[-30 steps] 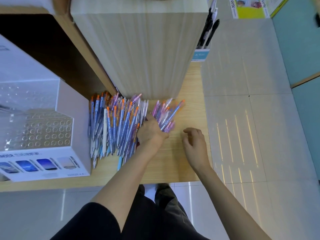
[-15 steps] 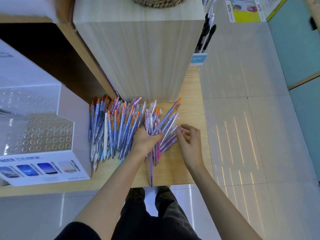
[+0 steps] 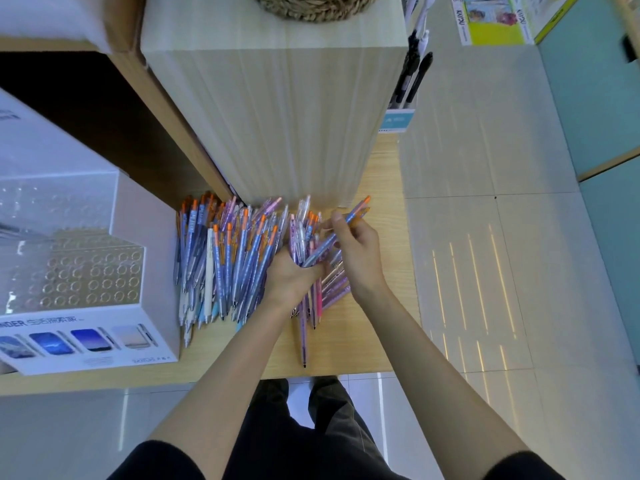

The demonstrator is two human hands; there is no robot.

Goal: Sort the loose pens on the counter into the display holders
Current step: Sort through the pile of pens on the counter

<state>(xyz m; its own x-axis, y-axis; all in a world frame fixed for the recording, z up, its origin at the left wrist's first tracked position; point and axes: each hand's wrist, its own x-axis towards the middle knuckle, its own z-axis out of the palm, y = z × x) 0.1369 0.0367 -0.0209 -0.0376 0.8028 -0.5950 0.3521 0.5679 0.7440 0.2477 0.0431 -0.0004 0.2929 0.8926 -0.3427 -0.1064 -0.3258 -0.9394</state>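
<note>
A heap of loose pens (image 3: 225, 261), mostly blue with orange caps, lies on the wooden counter (image 3: 367, 334). My left hand (image 3: 292, 277) grips a bundle of pink and purple pens (image 3: 311, 306) whose tips point toward me. Just right of it, my right hand (image 3: 356, 251) pinches one blue pen with an orange cap (image 3: 346, 225), which slants up to the right. The clear display holder (image 3: 69, 271) with rows of round holes stands at the left in a white box; its visible holes hold no pens.
A tall pale wooden block (image 3: 277, 116) stands right behind the pens, with a woven basket (image 3: 311, 5) on top. Black pens in a small holder (image 3: 412, 81) hang at its right side. The counter ends at the right, with tiled floor (image 3: 485, 271) beyond.
My right hand has come in from the right and taken hold of one orange-capped blue pen. My left hand has gathered the pink and purple pens into a tighter bundle.
</note>
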